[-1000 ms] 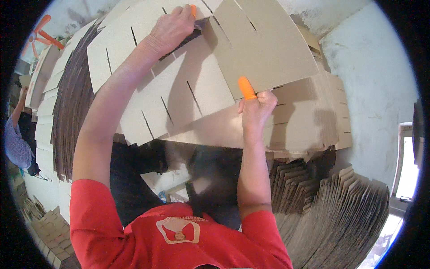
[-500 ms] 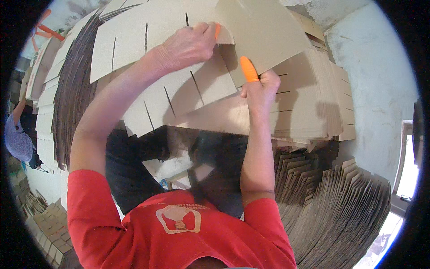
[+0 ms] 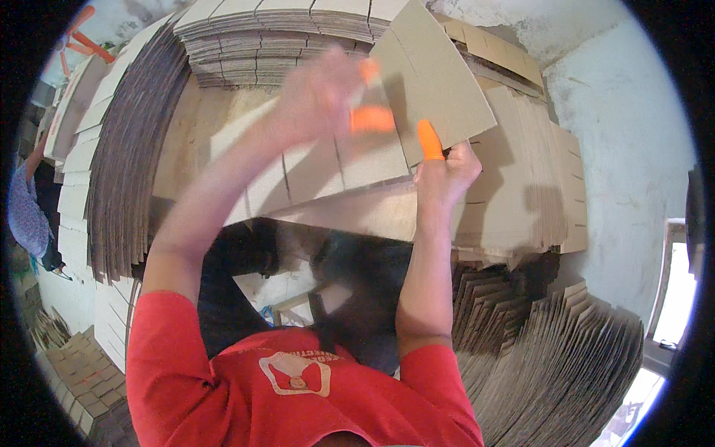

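Nearest is the red shirt point(image 3: 313, 417), with a pale emblem and lettering on the chest. The right hand point(image 3: 447, 171) pinches the lower corner of a grey sheet point(image 3: 439, 82), its thumb, in an orange cover point(image 3: 430, 140), lying on top. The left hand point(image 3: 316, 97) is blurred over the white sheet point(image 3: 309, 175); I cannot tell whether its fingers are spread or gripping. The grey sheet slants up beside it, partly over the white one.

The step in hand looks like handling slotted sheets singly; the next move seems to call for a sure left grip while the right steadies the corner.

Beyond lie the bare worktop point(image 3: 186, 127) and a back stack point(image 3: 279, 37). I can read no label on the sheets.
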A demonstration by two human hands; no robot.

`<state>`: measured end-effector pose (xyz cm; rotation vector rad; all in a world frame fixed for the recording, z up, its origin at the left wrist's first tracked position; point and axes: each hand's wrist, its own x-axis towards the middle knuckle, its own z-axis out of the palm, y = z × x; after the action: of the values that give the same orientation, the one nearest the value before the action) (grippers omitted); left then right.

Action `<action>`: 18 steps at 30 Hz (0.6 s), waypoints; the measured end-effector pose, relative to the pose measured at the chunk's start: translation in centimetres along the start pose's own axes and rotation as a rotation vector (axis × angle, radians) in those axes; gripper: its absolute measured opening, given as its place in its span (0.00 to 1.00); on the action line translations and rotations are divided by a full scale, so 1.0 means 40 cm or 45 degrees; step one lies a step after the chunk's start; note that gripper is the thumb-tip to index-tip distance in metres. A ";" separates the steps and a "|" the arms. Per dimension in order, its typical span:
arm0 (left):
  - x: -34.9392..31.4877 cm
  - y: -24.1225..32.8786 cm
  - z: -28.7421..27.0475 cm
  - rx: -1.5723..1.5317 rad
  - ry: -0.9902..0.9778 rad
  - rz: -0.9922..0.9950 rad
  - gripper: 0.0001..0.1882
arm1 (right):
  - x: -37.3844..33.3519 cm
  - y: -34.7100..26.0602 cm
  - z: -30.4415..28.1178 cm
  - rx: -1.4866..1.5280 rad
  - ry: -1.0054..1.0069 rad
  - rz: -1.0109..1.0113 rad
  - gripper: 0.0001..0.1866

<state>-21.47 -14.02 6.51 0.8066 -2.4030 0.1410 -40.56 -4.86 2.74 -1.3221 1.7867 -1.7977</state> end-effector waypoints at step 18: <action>0.177 -0.324 0.037 0.346 0.199 -0.011 0.13 | -0.005 0.001 0.000 0.014 -0.014 -0.042 0.12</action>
<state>-19.23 -28.61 8.25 0.8914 -2.2606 0.5166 -40.47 -4.72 2.62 -1.3627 1.7566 -1.8108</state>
